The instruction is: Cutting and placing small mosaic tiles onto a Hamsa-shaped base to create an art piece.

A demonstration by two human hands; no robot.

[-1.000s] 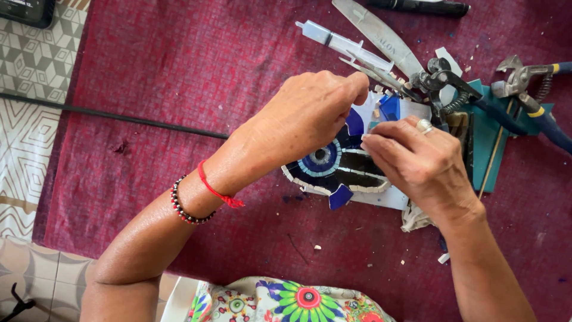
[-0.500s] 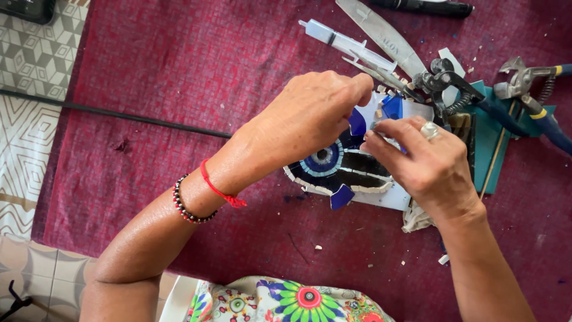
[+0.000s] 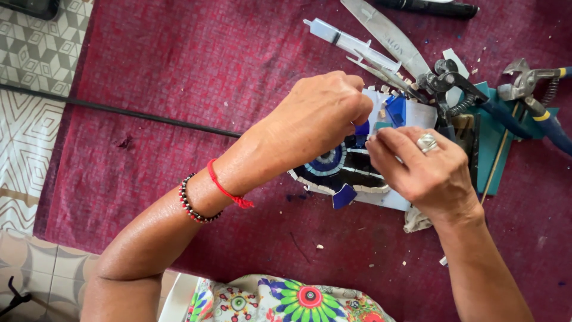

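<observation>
Here the left hand pinches a small dark-blue glass shard over the round blue-and-white mosaic eye piece, while the right hand, fingertips pressed together, steadies its edge for fitting.

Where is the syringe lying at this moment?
In the head view, the syringe lies on the dark red cloth at upper centre, just above the left hand and beside the long metal blade.
</observation>
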